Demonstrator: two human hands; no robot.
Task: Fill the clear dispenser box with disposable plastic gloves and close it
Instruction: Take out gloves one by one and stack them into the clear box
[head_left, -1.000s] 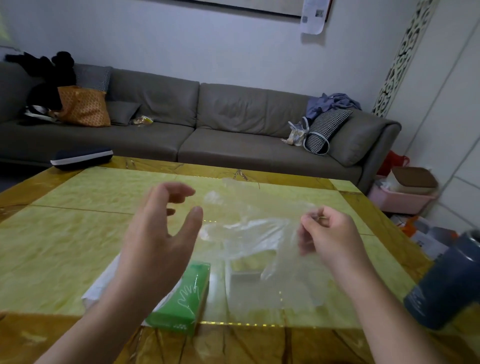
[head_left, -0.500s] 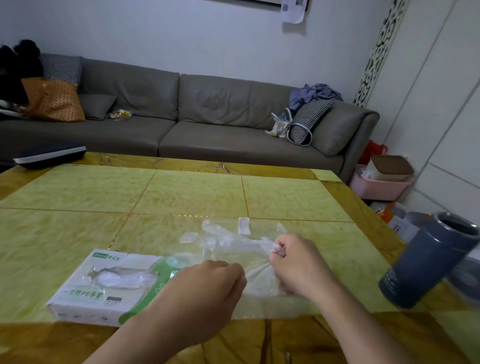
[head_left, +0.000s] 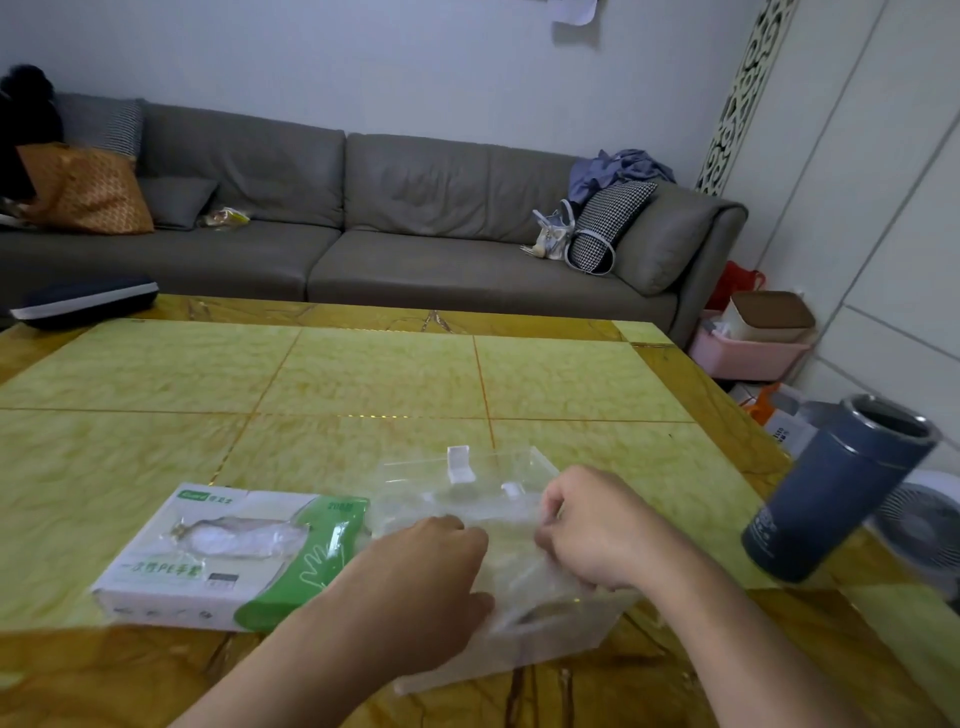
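Over the clear box (head_left: 519, 525), lying long axis left-right at the table's (head_left: 363, 374) near edge, both hands press gloves (head_left: 519, 571) downward: left hand (head_left: 415, 582) curled atop them, right hand (head_left: 597, 530) pinching film, carton (head_left: 228, 556) just left.

**Count of items in view from my seat**

Two hands, both mine: my left hand (head_left: 415, 577) and my right hand (head_left: 597, 530). One clear dispenser box (head_left: 519, 639) under them, with thin clear gloves (head_left: 467, 506) inside, number not countable. One white-and-green glove carton (head_left: 208, 561). One dark blue cylindrical flask (head_left: 831, 493). One yellow-green table (head_left: 363, 384). One grey sofa (head_left: 415, 208), bearing one orange cushion (head_left: 88, 189) and one houndstooth cushion (head_left: 608, 218). One pink bin (head_left: 743, 358) on the floor
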